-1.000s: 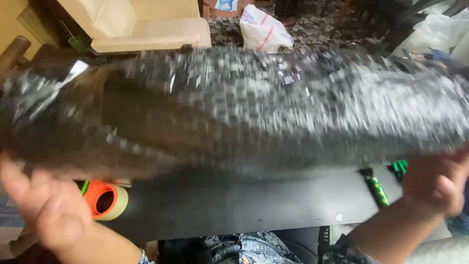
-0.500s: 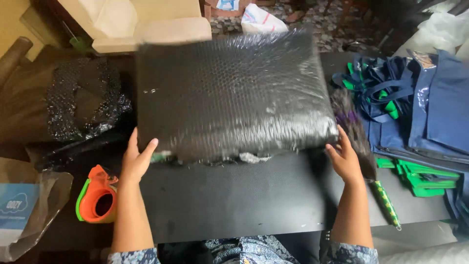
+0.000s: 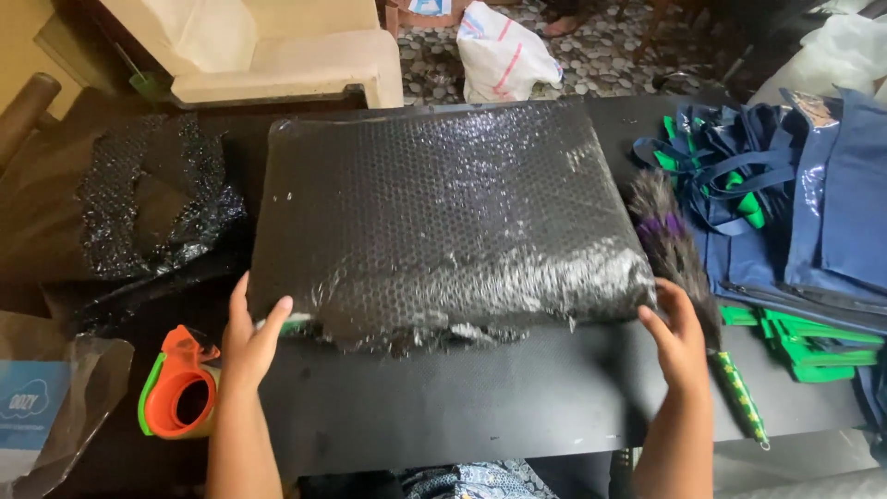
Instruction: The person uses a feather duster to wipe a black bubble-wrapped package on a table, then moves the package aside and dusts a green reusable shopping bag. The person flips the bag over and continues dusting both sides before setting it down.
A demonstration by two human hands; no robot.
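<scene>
A large flat package wrapped in bubble wrap (image 3: 443, 212) lies on the black table (image 3: 480, 407) in front of me. My left hand (image 3: 251, 337) rests on its near left corner, fingers spread on the wrap's loose edge. My right hand (image 3: 679, 337) touches the near right corner, fingers apart. Neither hand grips anything. A dark feather duster with a green patterned handle (image 3: 688, 277) lies just right of my right hand.
An orange and green tape dispenser (image 3: 176, 388) sits by my left wrist. Loose bubble wrap (image 3: 148, 203) lies at the left, a paper bag (image 3: 46, 407) at the near left. Blue and green cloth bags (image 3: 804, 222) are piled at the right. A cream sofa (image 3: 277, 46) stands beyond the table.
The wrapped package was held up close to the camera a second ago; now it lies flat on the table, and both hands have settled at its near corners.
</scene>
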